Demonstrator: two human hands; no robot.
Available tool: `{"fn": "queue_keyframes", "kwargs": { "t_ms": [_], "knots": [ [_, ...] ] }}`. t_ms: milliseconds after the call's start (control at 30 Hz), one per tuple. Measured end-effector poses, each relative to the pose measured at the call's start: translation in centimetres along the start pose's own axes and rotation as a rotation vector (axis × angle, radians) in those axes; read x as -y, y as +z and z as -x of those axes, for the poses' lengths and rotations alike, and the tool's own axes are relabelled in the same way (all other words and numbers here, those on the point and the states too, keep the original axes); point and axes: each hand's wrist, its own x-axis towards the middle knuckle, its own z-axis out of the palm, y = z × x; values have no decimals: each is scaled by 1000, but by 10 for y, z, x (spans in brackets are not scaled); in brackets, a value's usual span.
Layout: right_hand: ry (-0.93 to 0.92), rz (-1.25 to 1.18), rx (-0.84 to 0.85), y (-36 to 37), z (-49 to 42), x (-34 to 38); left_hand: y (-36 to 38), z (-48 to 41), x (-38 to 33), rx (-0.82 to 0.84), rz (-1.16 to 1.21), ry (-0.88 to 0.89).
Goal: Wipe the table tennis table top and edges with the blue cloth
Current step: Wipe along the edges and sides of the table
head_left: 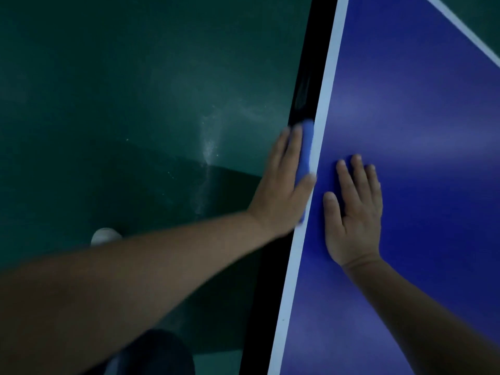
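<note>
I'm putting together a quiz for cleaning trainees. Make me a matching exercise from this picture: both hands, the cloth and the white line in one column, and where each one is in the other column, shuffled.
1. left hand
2. right hand
3. blue cloth
4. white line

A. lies flat on the blue table top
B. runs along the top's rim
C. presses the cloth against the table's dark side edge
D. caught between a palm and the table

Pairs: 1-C, 2-A, 3-D, 4-B
</note>
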Motion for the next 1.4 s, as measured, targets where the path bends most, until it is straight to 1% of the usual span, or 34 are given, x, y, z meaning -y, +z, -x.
{"fn": "queue_keyframes", "kwargs": {
  "t_ms": [67,133,200,300,400,500,667,733,800,833,900,1000,1067,1167,1233,1267,1333,1400],
  "knots": [
    [7,1,7,-1,0,2,-8,-49,-10,-42,16,-16],
    [18,5,27,-2,-1,4,-8,-55,-14,-76,21,-1],
    [30,3,37,-4,-1,7,-2,-16,-7,-63,-1,-1],
    [29,0,27,-4,-2,7,6,66,8,8,-14,16],
    [31,1,22,-2,0,4,10,91,10,50,10,-32],
    [26,-13,17,-3,-1,6,2,61,4,86,-4,-44],
    [76,-15,69,-11,-3,13,-13,-53,-24,27,90,-156],
    [95,-18,76,-14,-8,16,-15,-64,-30,17,80,-146],
    [106,-30,52,-18,-17,18,-15,-39,-21,58,23,-99],
    [101,-39,38,-21,-25,19,-14,-18,-15,86,-3,-71],
    [106,-59,41,-26,-49,18,-9,18,-6,118,-20,-73],
    [88,-57,101,-32,-101,16,-4,25,-7,102,-21,-92],
    [43,-3,126,-31,-153,10,-7,-10,-11,82,-6,-71],
    [27,35,134,-24,-232,6,-19,-105,-21,27,7,-69],
    [48,29,116,-15,-260,6,-28,-168,-29,-34,-2,-65],
    [51,31,105,-12,-264,6,-29,-186,-32,-68,-1,-56],
    [56,40,101,-11,-263,6,-25,-179,-30,-85,12,-45],
    [54,36,96,-12,-260,7,-19,-125,-24,-51,10,-34]
  ]
}}
